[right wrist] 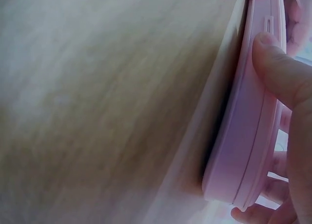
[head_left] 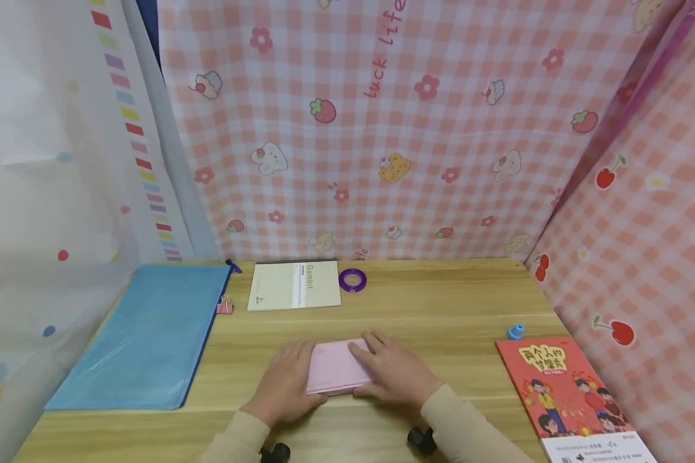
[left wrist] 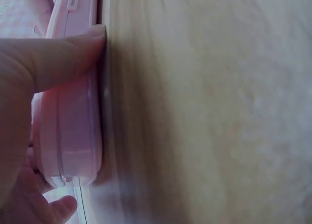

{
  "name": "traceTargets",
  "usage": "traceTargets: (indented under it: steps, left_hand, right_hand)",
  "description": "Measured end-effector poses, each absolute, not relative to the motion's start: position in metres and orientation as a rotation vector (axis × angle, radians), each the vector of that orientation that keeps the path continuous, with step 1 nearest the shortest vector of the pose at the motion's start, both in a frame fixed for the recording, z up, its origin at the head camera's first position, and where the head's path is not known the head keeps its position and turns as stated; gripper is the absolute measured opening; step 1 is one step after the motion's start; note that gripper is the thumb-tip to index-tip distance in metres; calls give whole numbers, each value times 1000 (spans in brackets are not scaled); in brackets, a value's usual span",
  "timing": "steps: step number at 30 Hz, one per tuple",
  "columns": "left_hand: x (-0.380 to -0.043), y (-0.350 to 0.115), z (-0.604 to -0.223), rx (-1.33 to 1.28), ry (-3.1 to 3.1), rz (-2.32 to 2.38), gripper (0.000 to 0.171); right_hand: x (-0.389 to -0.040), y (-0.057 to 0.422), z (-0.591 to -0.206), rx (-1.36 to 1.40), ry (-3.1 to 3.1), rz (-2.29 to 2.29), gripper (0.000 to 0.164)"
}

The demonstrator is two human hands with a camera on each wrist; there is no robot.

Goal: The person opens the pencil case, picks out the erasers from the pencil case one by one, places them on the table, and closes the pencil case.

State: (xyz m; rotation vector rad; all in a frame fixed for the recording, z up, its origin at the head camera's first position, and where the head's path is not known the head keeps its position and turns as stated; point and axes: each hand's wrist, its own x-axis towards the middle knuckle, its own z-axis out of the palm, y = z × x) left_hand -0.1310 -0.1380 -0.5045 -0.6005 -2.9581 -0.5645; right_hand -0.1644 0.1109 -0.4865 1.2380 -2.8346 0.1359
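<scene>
A flat pink plastic case [head_left: 337, 366] with rounded corners lies on the wooden table in front of the person. My left hand [head_left: 286, 382] grips its left side, the thumb pressed on the near side wall and the fingers reaching along the far side. From the right, my right hand [head_left: 395, 372] holds it too, with a finger over the top and the thumb at the near edge. In the right wrist view, that thumb touches the case's [right wrist: 251, 116] side wall just below a small slot. A seam runs along the wall, and its two halves are together.
A blue folder [head_left: 145, 334] lies at the left, beside a pink binder clip [head_left: 224, 305]. Toward the back are a notepad [head_left: 318, 286] and a purple tape roll [head_left: 352, 280]. A red book [head_left: 562, 386] and a small blue object [head_left: 515, 332] are at the right. Patterned cloths hang around the table.
</scene>
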Motion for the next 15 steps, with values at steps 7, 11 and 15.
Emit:
traceTargets:
  steps: [7,11,15]
  left_hand:
    - [-131,-140,-507,-596,-2944,-558,100]
    - [-129,-141,-504,-606,-2950,-549,99]
    - [-128,-140,-501,-627,-2958,-551,97]
  right_hand:
    - [-164,108,-486,1260,-2812,125,81]
    - [-164,108,-485,1274,-2819,93,81]
    - [-165,109,-481,1272,-2839,94,79]
